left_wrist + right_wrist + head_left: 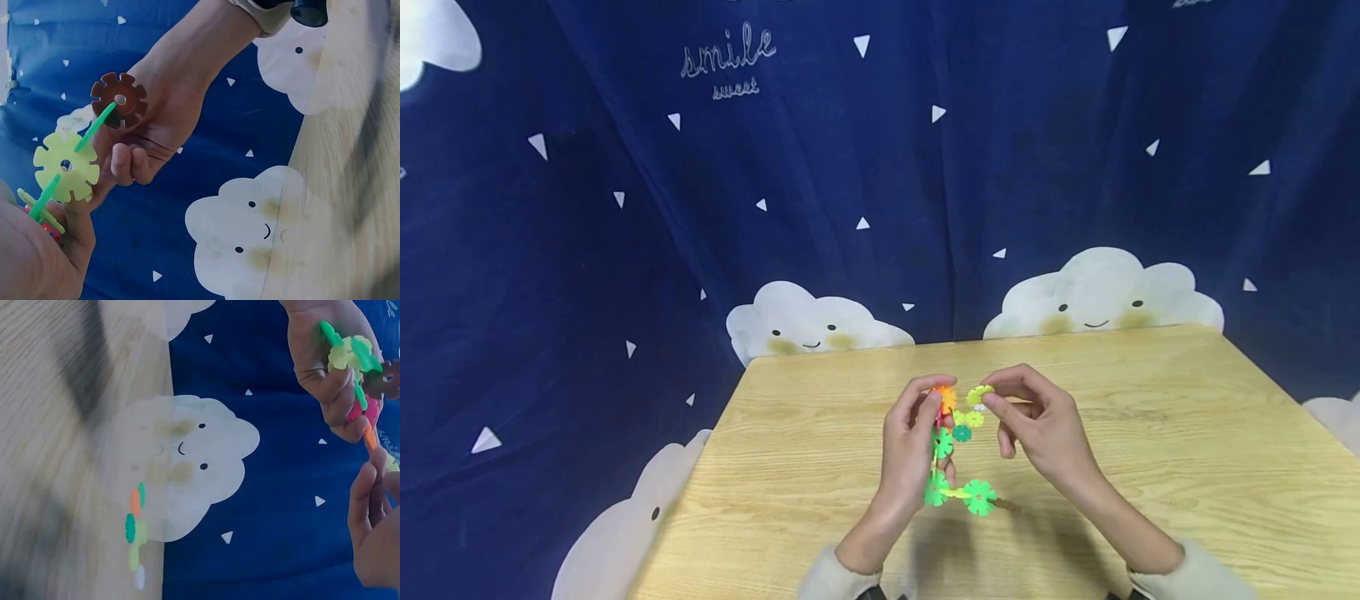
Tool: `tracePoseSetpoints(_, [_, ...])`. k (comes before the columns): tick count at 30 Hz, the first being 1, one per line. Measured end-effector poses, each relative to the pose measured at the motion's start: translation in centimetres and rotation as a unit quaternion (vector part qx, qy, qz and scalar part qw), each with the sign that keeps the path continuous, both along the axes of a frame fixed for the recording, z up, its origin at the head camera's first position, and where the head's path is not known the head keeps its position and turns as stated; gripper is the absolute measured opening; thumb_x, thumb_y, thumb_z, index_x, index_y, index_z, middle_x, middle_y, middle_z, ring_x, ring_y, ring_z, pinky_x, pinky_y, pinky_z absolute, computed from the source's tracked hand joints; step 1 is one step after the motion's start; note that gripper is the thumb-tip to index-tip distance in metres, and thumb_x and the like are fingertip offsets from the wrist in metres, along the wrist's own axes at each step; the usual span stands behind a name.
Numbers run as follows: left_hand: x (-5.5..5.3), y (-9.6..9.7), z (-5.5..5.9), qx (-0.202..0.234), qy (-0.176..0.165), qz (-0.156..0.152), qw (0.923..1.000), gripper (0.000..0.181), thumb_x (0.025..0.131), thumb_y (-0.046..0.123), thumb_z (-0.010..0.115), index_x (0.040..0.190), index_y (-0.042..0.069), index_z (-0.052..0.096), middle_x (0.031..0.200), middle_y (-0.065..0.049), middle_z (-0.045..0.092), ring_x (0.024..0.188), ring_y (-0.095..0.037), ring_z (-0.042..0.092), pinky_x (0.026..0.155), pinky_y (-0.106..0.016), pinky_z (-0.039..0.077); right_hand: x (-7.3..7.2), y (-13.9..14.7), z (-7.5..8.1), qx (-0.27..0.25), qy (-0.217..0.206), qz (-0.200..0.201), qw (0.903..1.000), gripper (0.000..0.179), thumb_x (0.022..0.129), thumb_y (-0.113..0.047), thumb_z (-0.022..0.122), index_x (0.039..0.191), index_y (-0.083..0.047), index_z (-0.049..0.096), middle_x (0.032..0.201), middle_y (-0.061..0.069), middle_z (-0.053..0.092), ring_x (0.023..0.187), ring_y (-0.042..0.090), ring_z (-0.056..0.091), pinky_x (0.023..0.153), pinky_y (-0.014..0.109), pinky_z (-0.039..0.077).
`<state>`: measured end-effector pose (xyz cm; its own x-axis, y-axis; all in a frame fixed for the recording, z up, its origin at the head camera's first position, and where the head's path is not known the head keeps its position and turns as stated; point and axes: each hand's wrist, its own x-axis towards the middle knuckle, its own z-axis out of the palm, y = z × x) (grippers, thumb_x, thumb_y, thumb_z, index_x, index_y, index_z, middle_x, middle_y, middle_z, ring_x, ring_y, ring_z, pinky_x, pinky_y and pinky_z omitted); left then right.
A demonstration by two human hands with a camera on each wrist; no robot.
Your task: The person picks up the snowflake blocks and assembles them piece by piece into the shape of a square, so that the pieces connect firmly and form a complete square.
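The orange notched disc [951, 401] topped it! Linked green discs [973, 503] trailed below, brown disc [1007, 505] farthest; a yellow disc [976, 394] showed just right of the orange.

A blue cloud-print curtain [820, 158] hangs behind a pale wooden table [775, 442].

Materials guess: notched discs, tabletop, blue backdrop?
Notched discs: likely moulded plastic, smooth, satin-looking; uniform colour, crisp identical slots. Tabletop: wood or wood-look laminate, low sheen; pale grain lines. Blue backdrop: probably printed fabric, mostly matte; soft hanging folds.
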<state>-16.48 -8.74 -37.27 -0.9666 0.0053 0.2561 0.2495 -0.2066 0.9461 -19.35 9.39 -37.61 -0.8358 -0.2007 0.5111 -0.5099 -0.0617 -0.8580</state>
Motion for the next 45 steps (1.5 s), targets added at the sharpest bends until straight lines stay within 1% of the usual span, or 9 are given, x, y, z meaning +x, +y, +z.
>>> tracePoseSetpoints(6, [0.0, 0.1, 0.2, 0.002, 0.003, 0.000, 1.0000, 0.024, 0.110, 0.019, 0.050, 0.125, 0.016, 0.068, 0.080, -0.005, 0.052, 0.041, -0.011, 0.040, 0.031, -0.024, 0.043, 0.5, -0.5, 0.5, 0.007, 0.032, -0.011, 0.9994, 0.021, 0.095, 0.006, 0.071, 0.113, -0.004, 0.067, 0.098, 0.005, 0.075, 0.040, 0.020, 0.056, 0.034, 0.030, 0.042])
tracePoseSetpoints(15, [0.0, 0.1, 0.3, 0.001, 0.006, 0.001, 1.0000, 0.026, 0.110, 0.019, 0.050, 0.127, 0.017, 0.068, 0.080, -0.005, 0.054, 0.041, -0.010, 0.041, 0.031, -0.024, 0.044, 0.7, -0.9, 0.5, 0.035, 0.036, -0.035, 0.9981, 0.017, 0.095, 0.000, 0.073, 0.109, -0.008, 0.069, 0.095, 0.005, 0.075, 0.039, 0.018, 0.056, 0.033, 0.027, 0.042])
tracePoseSetpoints(20, [0.1, 0.1, 0.3, 0.001, 0.001, 0.000, 1.0000, 0.027, 0.110, 0.018, 0.050, 0.129, 0.016, 0.068, 0.081, -0.005, 0.054, 0.041, -0.010, 0.042, 0.031, -0.024, 0.045, 0.6, -1.1, 0.2, 0.049, 0.088, -0.052, 0.9936, 0.021, 0.092, 0.006, 0.073, 0.107, -0.008, 0.071, 0.090, 0.004, 0.075, 0.039, 0.014, 0.055, 0.033, 0.023, 0.039])
tracePoseSetpoints(26, [0.1, 0.3, 0.3, 0.006, -0.016, 0.001, 0.9999, 0.027, 0.109, 0.017, 0.050, 0.126, 0.013, 0.071, 0.079, -0.004, 0.055, 0.039, -0.010, 0.041, 0.031, -0.023, 0.043, 0.3, -1.2, 0.0, 0.084, 0.179, -0.082, 0.9769, 0.026, 0.087, 0.011, 0.076, 0.103, -0.009, 0.073, 0.058, -0.009, 0.061, 0.039, 0.008, 0.052, 0.035, 0.017, 0.035])
tracePoseSetpoints(29, [0.2, 0.4, 0.4, 0.008, -0.019, 0.003, 0.9998, 0.027, 0.110, 0.017, 0.050, 0.126, 0.012, 0.071, 0.078, -0.004, 0.056, 0.038, -0.009, 0.041, 0.030, -0.023, 0.042, 0.2, -1.3, 0.0, 0.097, 0.206, -0.100, 0.9686, 0.027, 0.086, 0.011, 0.078, 0.100, -0.011, 0.074, 0.053, -0.011, 0.056, 0.040, 0.004, 0.051, 0.036, 0.014, 0.033])
tracePoseSetpoints(36, [0.2, 0.5, 0.2, 0.010, -0.023, 0.009, 0.9997, 0.028, 0.111, 0.019, 0.049, 0.125, 0.011, 0.072, 0.076, -0.002, 0.057, 0.038, -0.008, 0.041, 0.031, -0.023, 0.043, 0.2, -1.6, 0.0, 0.112, 0.244, -0.128, 0.9548, 0.028, 0.082, 0.014, 0.079, 0.095, -0.010, 0.073, 0.053, -0.012, 0.053, 0.042, -0.005, 0.045, 0.037, 0.011, 0.030])
tracePoseSetpoints(39, [0.3, 0.6, 0.1, 0.012, -0.024, 0.011, 0.9996, 0.028, 0.111, 0.020, 0.050, 0.126, 0.011, 0.072, 0.076, -0.004, 0.057, 0.038, -0.008, 0.041, 0.031, -0.023, 0.043, 0.1, -1.7, 0.0, 0.116, 0.271, -0.144, 0.9446, 0.029, 0.080, 0.016, 0.078, 0.091, -0.010, 0.074, 0.056, -0.012, 0.055, 0.046, -0.005, 0.040, 0.040, 0.010, 0.029])
tracePoseSetpoints(42, [0.4, 0.7, 0.0, 0.016, -0.021, 0.013, 0.9996, 0.028, 0.110, 0.020, 0.051, 0.126, 0.011, 0.072, 0.075, -0.006, 0.056, 0.038, -0.008, 0.041, 0.031, -0.023, 0.044, 0.0, -1.8, 0.0, 0.107, 0.303, -0.156, 0.9338, 0.032, 0.078, 0.021, 0.070, 0.088, -0.009, 0.073, 0.062, -0.008, 0.063, 0.049, -0.004, 0.040, 0.044, 0.009, 0.031])
tracePoseSetpoints(45, [0.5, 0.9, -0.1, 0.021, -0.015, 0.021, 0.9995, 0.028, 0.110, 0.021, 0.051, 0.126, 0.012, 0.072, 0.074, -0.006, 0.056, 0.039, -0.008, 0.041, 0.031, -0.024, 0.044, -0.1, -2.0, 0.0, 0.090, 0.322, -0.158, 0.9290, 0.034, 0.075, 0.024, 0.059, 0.083, -0.007, 0.072, 0.069, 0.001, 0.072, 0.048, -0.001, 0.048, 0.045, 0.009, 0.038])
